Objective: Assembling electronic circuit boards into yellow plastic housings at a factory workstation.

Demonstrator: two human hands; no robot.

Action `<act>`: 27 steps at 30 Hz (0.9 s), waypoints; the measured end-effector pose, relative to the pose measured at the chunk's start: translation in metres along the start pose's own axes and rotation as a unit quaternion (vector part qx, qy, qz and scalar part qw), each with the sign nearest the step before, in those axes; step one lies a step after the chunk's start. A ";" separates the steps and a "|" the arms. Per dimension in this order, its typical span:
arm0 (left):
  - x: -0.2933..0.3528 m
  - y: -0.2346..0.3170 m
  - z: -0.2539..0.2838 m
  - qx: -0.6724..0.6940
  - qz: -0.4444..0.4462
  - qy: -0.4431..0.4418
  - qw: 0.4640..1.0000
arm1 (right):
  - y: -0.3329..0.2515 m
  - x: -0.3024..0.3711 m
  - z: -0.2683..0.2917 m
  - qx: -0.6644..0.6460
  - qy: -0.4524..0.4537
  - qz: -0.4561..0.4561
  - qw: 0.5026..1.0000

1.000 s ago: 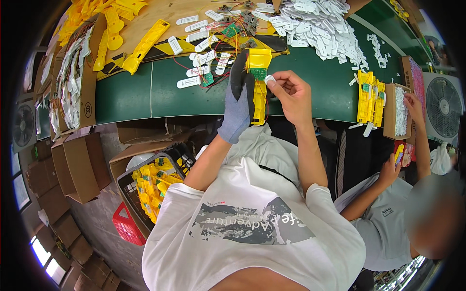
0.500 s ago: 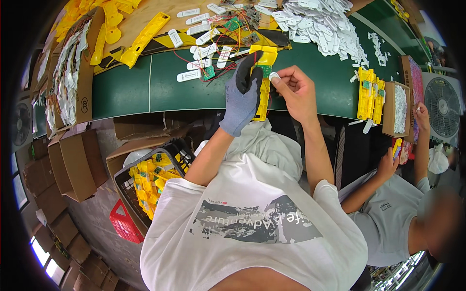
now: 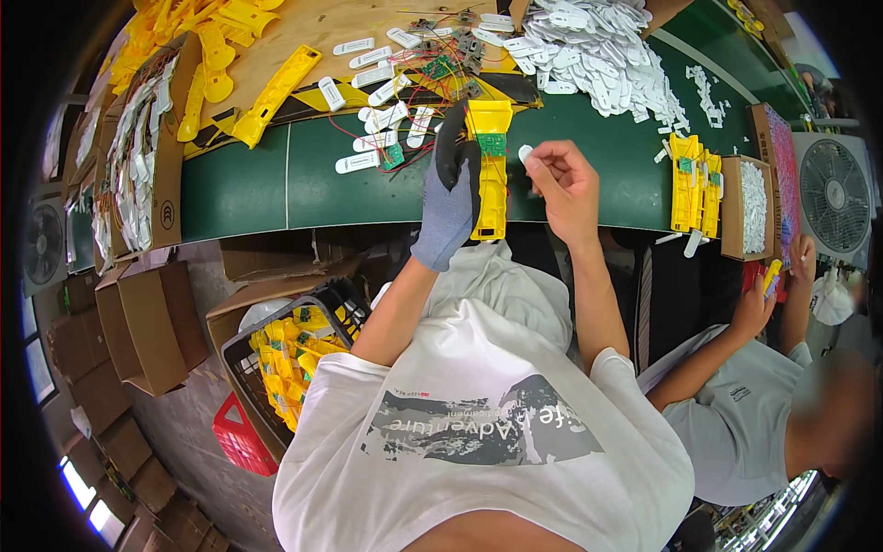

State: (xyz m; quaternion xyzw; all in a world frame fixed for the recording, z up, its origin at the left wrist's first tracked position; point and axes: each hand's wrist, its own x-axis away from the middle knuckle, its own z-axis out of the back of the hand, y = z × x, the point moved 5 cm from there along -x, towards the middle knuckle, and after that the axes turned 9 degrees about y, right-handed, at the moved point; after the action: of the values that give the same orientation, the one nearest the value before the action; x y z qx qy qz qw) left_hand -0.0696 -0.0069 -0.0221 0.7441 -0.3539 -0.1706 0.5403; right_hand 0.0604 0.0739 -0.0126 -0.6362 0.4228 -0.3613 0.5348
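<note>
My left hand [image 3: 445, 198], in a blue-grey glove with black fingers, is closed on the left side of a long yellow plastic housing [image 3: 493, 191]. The housing's open inner side faces up, and a small green circuit board [image 3: 493, 144] sits across its upper part. Just right of it, my bare right hand [image 3: 570, 190] pinches a small white plastic piece [image 3: 525, 154] between thumb and fingers, apart from the housing. Left of the glove lie white oblong plastic covers [image 3: 357, 163], red wires and another green board [image 3: 394, 155].
A large heap of white covers [image 3: 598, 55] lies at the back right. Yellow housings [image 3: 685, 189] and a box of small white parts [image 3: 754, 207] stand at the right, near a co-worker's hand [image 3: 752, 311]. A black crate [image 3: 241, 354] of yellow parts is lower left.
My right hand has drawn back to the right with the white piece, off the circuit board. The yellow housing is now straighter and its board shows more fully.
</note>
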 end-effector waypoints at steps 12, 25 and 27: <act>0.000 -0.006 -0.003 -0.038 -0.022 -0.034 0.998 | 0.016 -0.007 -0.001 0.093 -0.134 -0.067 0.984; 0.003 0.004 -0.005 -0.153 -0.142 0.013 0.978 | 0.012 -0.002 -0.017 -0.009 -0.063 -0.043 0.997; 0.007 0.008 -0.010 -0.142 -0.069 0.010 0.987 | 0.014 0.000 -0.016 -0.012 -0.052 -0.046 0.998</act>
State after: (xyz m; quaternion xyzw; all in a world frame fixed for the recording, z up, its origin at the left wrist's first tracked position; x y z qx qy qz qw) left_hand -0.0615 -0.0061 -0.0100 0.6839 -0.2684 -0.2483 0.6313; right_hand 0.0433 0.0671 -0.0233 -0.6792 0.3690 -0.3463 0.5316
